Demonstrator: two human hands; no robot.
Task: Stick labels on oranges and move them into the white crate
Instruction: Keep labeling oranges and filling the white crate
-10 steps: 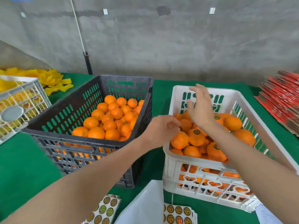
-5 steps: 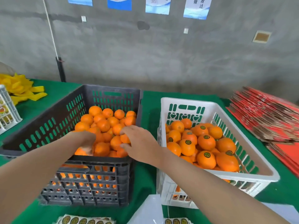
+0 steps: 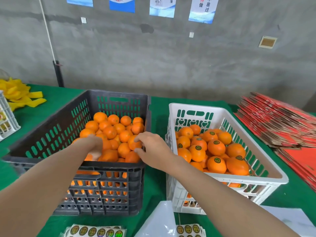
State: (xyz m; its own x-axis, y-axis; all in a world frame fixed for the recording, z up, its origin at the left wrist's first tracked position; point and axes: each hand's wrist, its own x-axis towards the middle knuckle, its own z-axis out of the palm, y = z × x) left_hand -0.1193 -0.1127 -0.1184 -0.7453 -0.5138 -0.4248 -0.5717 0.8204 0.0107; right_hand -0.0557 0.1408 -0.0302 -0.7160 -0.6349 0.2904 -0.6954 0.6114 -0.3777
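Note:
A black crate (image 3: 51,134) on the left holds several unlabelled oranges (image 3: 109,132). Beside it on the right, a white crate (image 3: 256,147) holds several oranges with round dark labels (image 3: 216,147). Both my hands are inside the black crate. My left hand (image 3: 94,145) reaches down among the oranges near the front, its fingers hidden behind the fruit. My right hand (image 3: 150,144) curls thumb and fingers round one orange (image 3: 134,142) at the crate's right side. Sheets of round labels (image 3: 95,231) lie at the near table edge, with a second label sheet (image 3: 188,230) to the right.
Green cloth (image 3: 157,185) covers the table. A stack of red flat cartons (image 3: 282,124) lies at the right. Yellow foam nets (image 3: 18,94) and a white basket (image 3: 6,117) sit at the far left. White plastic (image 3: 159,221) lies in front between the crates.
My hands left the white crate and went left into the black crate. In the last half second they reached a little deeper, and my right hand has closed round an orange.

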